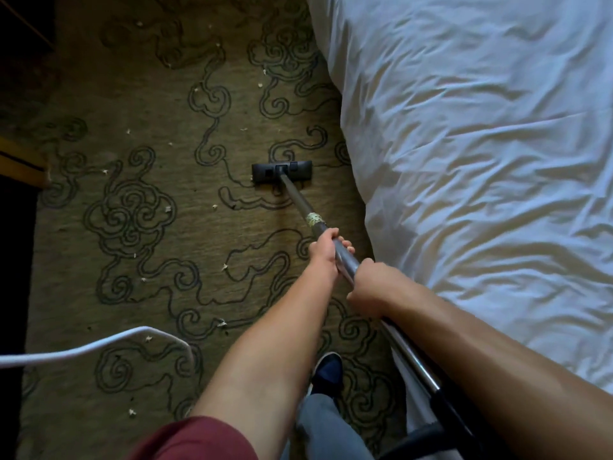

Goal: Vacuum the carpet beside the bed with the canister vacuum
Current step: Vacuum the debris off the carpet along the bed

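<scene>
Gripping wand (300, 202): left hand (323, 249), right hand (371, 287); floor head (282, 172) ahead on carpet (132, 227).

A single head-worn wide-angle camera looks steeply down and forward from standing height, close over the person's forearms. It faces along the olive swirl-patterned carpet (159, 227), with the rumpled white-sheeted bed (481, 144) filling the right side.

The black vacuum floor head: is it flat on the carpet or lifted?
Flat, apparently: the black vacuum floor head sits level on the patterned olive carpet, with no gap visible beneath.
</scene>
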Demonstrator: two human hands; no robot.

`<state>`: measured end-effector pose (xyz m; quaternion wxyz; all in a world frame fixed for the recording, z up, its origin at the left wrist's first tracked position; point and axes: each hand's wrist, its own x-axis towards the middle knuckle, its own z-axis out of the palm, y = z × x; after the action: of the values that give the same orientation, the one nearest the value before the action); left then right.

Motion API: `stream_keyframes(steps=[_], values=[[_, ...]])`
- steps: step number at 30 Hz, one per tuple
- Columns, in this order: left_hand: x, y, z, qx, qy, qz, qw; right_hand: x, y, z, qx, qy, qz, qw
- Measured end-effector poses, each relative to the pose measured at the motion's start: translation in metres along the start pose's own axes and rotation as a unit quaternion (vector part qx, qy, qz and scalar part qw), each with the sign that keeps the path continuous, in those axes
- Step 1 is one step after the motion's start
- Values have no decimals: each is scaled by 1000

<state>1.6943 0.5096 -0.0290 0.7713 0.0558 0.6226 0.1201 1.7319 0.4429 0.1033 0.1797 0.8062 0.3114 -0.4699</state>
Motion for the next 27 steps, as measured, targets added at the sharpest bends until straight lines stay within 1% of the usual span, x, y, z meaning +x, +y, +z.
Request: stream_keyframes(steps=[6,8,11,14,20,24,27], values=[[33,54,23,1,4,5,1000,46,-26,-40,-9,24,-11,1000],[42,74,31,6,-10,6,1000,59,-36,-56,-8,36,-14,999],[62,118,47,-10,-18,8,1000,82,-60,-89,-3,43,-19,999],[82,175,69,0,-32,9,999,109,-91,-130,17,48,-18,999],[128,289,104,1,-40,10,999,163,-166,-217,35,47,8,998],[157,369,128,13,-44,9,999,199,-219,-271,55,53,8,997],[176,423,143,11,-50,16,999,223,-254,-313,64,41,10,997]])
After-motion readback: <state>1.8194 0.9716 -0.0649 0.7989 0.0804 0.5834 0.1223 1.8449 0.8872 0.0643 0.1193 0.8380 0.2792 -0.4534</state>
